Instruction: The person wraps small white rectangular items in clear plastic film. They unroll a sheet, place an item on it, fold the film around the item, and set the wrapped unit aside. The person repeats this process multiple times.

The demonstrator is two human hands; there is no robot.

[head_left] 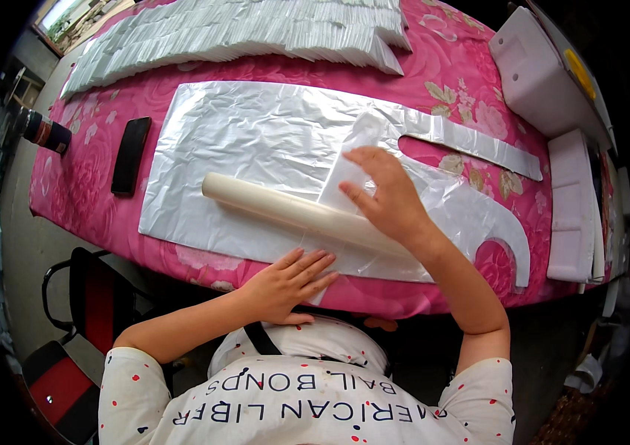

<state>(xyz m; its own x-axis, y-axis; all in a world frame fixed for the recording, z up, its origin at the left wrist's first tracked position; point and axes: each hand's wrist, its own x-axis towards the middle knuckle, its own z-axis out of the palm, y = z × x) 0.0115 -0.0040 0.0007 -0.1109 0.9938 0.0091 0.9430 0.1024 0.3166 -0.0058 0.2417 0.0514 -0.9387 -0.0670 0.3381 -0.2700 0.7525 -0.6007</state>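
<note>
A stack of thin white plastic bags (248,133) with cut-out handles lies flat and wrinkled before me. A cream-coloured tube (278,204) rests slantwise across it. Just behind the tube, a narrow folded white plastic piece (337,185) lies on the bags. My right hand (389,196) is over this piece, thumb and fingers curved but apart; its wrist passes above the tube's right part and hides some of it. Flat on the near edge of the bags, by the table's front, my left hand (289,285) has its fingers spread and holds nothing.
Many folded white bundles (255,33) line the far side of the pink flowered table cover (100,193). A black phone (131,156) and a dark jar (44,131) are at left. White foam boxes (545,70) stand at right; a red-black chair (96,297) is lower left.
</note>
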